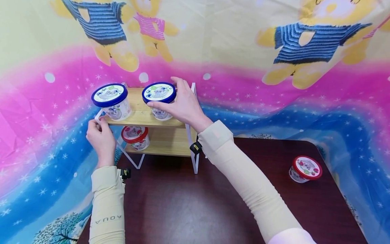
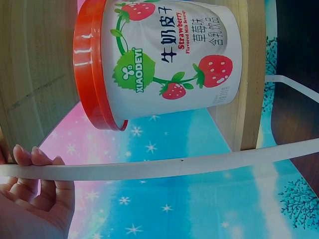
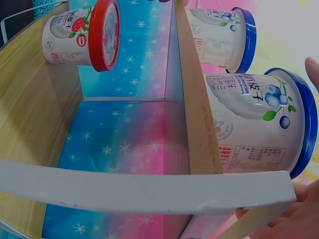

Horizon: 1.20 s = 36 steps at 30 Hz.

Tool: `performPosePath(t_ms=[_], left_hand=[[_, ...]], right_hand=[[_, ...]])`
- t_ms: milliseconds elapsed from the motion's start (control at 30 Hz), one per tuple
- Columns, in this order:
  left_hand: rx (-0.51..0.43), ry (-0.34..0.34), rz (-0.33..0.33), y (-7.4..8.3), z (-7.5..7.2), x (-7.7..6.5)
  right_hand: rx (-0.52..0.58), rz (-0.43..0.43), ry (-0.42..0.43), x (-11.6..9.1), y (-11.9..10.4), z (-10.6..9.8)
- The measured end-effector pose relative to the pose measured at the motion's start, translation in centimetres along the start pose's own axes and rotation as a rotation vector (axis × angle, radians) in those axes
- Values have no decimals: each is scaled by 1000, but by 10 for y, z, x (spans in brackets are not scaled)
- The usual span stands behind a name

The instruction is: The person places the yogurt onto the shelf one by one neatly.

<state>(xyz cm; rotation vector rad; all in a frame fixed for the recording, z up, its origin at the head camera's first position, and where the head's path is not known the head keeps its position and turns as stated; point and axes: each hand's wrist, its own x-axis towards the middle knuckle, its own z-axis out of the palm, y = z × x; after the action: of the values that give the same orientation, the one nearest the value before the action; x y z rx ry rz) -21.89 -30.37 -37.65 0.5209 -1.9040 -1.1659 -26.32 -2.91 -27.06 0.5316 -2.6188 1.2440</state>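
At the upper left corner of a two-tier wooden shelf [image 1: 137,105], my left hand [image 1: 101,139] grips the white frame post [image 2: 149,170]. The curled fingers [image 2: 42,158] show behind the post in the left wrist view. My right hand [image 1: 186,105] holds a blueberry milk tub [image 1: 161,114] by its blue lid, thumb along the front and fingers at the far right side. This tub stands upright on the upper board. Left of it is another blue-lidded tub [image 1: 116,110]. Below, a red-lidded strawberry tub [image 2: 174,59] stands on the lower board.
A second strawberry tub [image 1: 304,169] stands on the dark table [image 1: 182,210] at the right. Behind the shelf hangs a cloth [image 1: 237,78] printed with bears and snowflakes. The shelf's right white leg [image 1: 192,159] stands near my right wrist.
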Motion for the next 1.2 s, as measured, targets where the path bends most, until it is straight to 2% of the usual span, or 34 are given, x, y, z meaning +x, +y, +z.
performPosePath(t_ms=[467,1200], left_hand=[[0,-2,-3,-4,1,0],[-3,11,14,-3,2,0]], right_hand=[[72,-45,41,-10,0,-7],[179,-266,119,-31,1,-13]])
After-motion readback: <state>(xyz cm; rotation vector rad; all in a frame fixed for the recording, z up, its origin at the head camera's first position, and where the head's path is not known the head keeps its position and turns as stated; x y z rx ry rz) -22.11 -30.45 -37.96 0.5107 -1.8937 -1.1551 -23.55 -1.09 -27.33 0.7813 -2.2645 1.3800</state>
